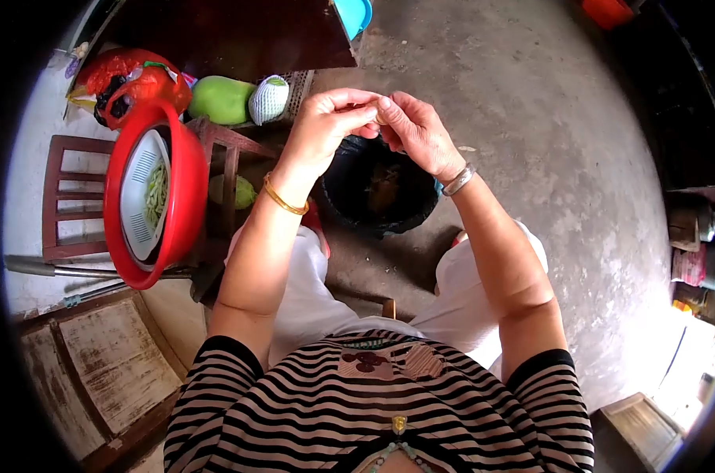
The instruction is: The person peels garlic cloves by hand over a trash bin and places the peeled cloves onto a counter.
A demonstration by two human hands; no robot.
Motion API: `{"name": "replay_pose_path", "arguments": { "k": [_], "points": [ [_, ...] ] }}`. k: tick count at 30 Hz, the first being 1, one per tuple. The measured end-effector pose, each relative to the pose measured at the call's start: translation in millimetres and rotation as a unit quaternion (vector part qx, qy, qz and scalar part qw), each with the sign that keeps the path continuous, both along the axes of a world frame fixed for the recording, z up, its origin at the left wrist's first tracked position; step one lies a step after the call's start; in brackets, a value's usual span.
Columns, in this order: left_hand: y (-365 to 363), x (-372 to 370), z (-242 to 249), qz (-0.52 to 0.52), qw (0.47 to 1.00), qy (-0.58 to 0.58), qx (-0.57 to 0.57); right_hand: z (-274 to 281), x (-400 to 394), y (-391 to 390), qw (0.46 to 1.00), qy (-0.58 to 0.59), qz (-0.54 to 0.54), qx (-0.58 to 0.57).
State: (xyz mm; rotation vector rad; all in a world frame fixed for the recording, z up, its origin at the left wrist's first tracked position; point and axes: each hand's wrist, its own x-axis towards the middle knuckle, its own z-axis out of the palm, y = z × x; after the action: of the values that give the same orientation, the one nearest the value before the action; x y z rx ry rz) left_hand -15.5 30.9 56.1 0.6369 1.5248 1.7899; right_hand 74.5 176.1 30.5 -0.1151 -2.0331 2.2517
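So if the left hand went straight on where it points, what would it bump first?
The left hand would probably bump the right hand: its fingers point across at it. The two seem to touch, though one view leaves depth unclear.

Both arms reach forward and angle inward, the left forearm (255, 252) and right forearm (495, 240) converging so that the 2 hands meet at the fingertips in front of the body. The left hand (324, 124) has its thumb and index finger drawn together, pointing right. The right hand (424, 134) curls in opposite, its thumb (398, 118) pressed at the meeting point. The left wrist (298, 167) and right wrist (450, 164) stand well apart.
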Motion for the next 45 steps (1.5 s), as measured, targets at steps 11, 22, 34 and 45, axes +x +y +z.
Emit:
{"name": "replay_pose_path", "arguments": {
  "k": [11,22,34,45],
  "points": [
    [3,2,0,-0.002,0.996,0.070,0.048,-10,-7,0,0.950,-0.028,0.094,-0.296],
    [3,1,1,0.009,0.996,0.086,-0.001,4,3,6,0.995,-0.028,0.044,-0.083],
    [5,-2,-2,0.021,0.995,0.090,0.029,-2,0,8,0.998,0.046,-0.016,0.041],
    [1,-8,5,0.058,0.997,0.046,0.009,-9,0,9,0.996,0.081,0.000,0.036]
  ]
}}
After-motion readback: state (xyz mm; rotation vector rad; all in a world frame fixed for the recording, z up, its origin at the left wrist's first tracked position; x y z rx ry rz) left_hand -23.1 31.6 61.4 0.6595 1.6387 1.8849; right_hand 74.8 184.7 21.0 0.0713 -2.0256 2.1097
